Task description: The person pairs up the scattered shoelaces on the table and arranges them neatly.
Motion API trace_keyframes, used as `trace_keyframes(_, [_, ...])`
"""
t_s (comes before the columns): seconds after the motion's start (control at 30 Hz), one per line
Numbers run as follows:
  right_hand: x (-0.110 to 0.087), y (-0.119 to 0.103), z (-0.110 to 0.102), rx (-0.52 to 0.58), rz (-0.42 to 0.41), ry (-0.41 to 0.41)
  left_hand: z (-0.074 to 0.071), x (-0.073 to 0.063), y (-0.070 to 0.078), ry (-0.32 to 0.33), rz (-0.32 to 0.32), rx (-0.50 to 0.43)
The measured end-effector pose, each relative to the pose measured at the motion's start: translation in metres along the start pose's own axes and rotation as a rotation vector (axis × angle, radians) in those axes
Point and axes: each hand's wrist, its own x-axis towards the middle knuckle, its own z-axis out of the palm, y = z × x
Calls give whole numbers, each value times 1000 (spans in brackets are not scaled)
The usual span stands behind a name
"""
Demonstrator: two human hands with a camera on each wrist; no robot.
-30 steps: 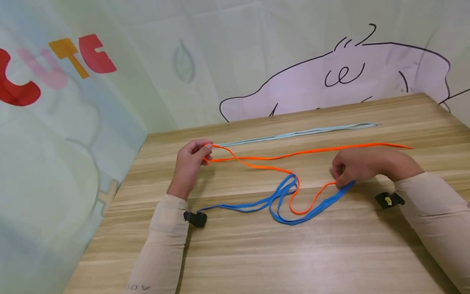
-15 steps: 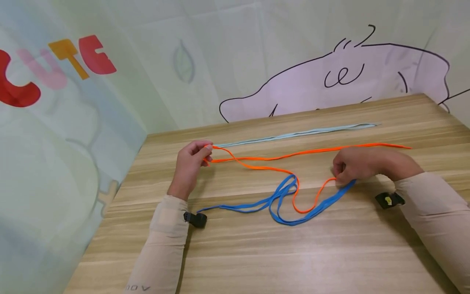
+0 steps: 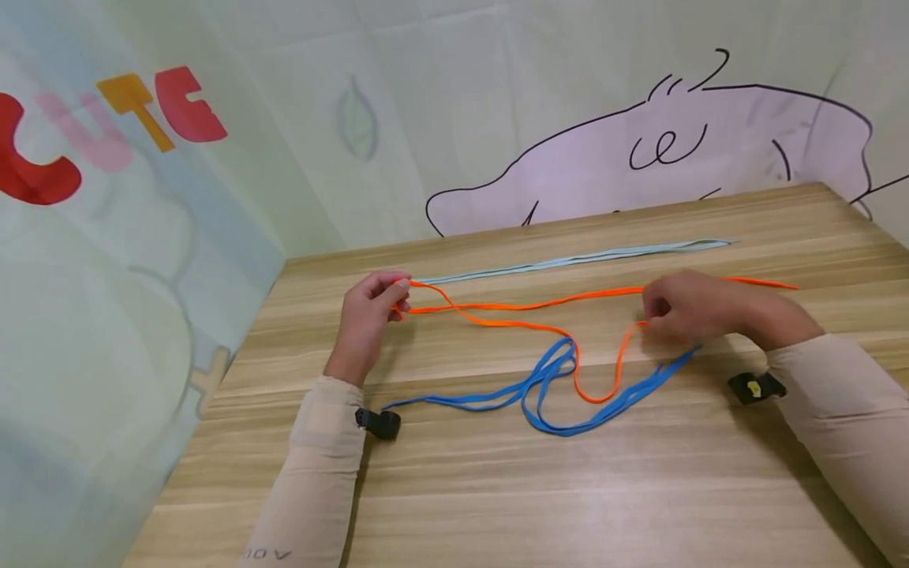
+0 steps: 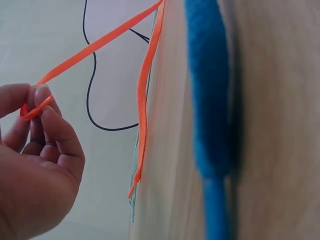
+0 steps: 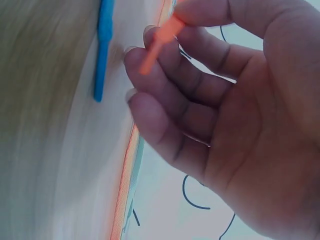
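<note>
L grip pinching an orange lace, R grip pinching its end, slack curving btwn them over the wood surface, blue lace bunched nearer, pale blue lace farther back

Beige sleeves, the left lettered in grey, carry black wrist cameras, the right one yellow-marked.

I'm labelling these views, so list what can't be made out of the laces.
Head: a stretch of the straight orange lace, hidden behind the right hand.
Left wrist: the blue lace, blurred and cut off by the top and bottom edges.
Right wrist: the slack orange lace, its tip too blurred for detail.
</note>
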Motion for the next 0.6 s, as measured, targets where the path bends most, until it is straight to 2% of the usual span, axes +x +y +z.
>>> trace_keyframes(0.2, [-2,-2,-3,-29,27,135,0,0,0,13,-19,-16])
trace_keyframes(0.4, [-3,-2,-6,-77,46,266,-1,0,0,11,-12,-45])
trace_keyframes(0.6, [-6,-5,-11,-57,81,360,-1,1,0,23,-11,-94])
